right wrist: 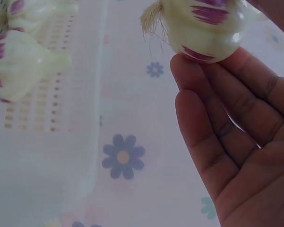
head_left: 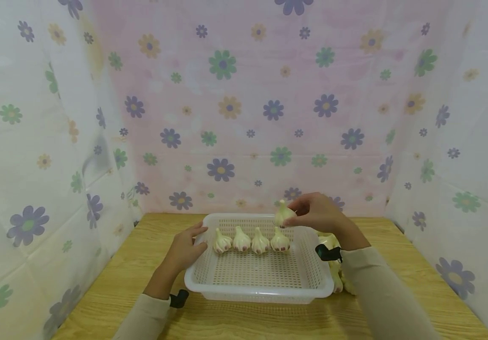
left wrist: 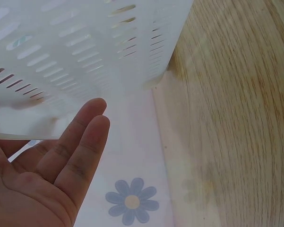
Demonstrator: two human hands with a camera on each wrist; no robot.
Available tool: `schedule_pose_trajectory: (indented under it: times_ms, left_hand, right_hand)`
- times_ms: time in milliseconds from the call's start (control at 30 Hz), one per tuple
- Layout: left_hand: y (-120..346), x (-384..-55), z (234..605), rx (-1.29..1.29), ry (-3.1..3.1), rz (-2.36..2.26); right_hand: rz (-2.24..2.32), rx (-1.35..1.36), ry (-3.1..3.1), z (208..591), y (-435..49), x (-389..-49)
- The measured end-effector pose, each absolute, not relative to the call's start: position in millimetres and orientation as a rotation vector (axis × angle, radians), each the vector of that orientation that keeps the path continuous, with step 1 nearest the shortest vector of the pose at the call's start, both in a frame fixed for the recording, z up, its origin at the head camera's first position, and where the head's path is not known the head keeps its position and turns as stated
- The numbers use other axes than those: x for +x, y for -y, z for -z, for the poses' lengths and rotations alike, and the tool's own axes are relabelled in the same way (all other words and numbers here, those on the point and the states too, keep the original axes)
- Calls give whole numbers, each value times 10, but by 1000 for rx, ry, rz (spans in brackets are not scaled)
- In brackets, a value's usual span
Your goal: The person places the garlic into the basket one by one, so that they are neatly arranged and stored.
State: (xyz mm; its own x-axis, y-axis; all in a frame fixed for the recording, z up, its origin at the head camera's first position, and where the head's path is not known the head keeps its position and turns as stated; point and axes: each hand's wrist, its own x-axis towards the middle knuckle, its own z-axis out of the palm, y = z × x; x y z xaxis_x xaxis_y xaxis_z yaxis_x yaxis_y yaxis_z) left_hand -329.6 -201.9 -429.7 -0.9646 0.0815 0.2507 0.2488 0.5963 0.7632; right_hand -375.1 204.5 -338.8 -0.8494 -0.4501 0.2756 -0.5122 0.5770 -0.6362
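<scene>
A white plastic basket (head_left: 256, 293) stands on the table with several garlic bulbs in a row, such as the bulb (head_left: 260, 242), in its back half. My right hand (head_left: 318, 215) pinches another garlic bulb (head_left: 283, 215) above the basket's back right part. Purple streaks and a tuft of roots show on this held bulb (right wrist: 203, 28) in the right wrist view. At the basket's left rim rests my left hand (head_left: 186, 248), its fingers fairly straight. From below, the left wrist view shows two fingers (left wrist: 87, 142) beside the perforated wall; the thumb is hidden there.
More garlic bulbs (head_left: 336, 276) lie to the right of the basket, partly covered by the right forearm. The wooden table (head_left: 142, 250) is bordered by flower-patterned cloth (head_left: 252, 118) behind and at both sides. Dark wrist devices (head_left: 328, 253) sit at both wrists.
</scene>
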Motion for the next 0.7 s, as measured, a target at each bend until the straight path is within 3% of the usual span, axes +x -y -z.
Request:
schedule_pose_trajectory:
  times_ms: [700]
  left_hand:
    - [2015, -3307, 4297, -292, 2639, 1253]
  right_hand:
    - [-1019, 1010, 2863, 3650, -1413, -3868]
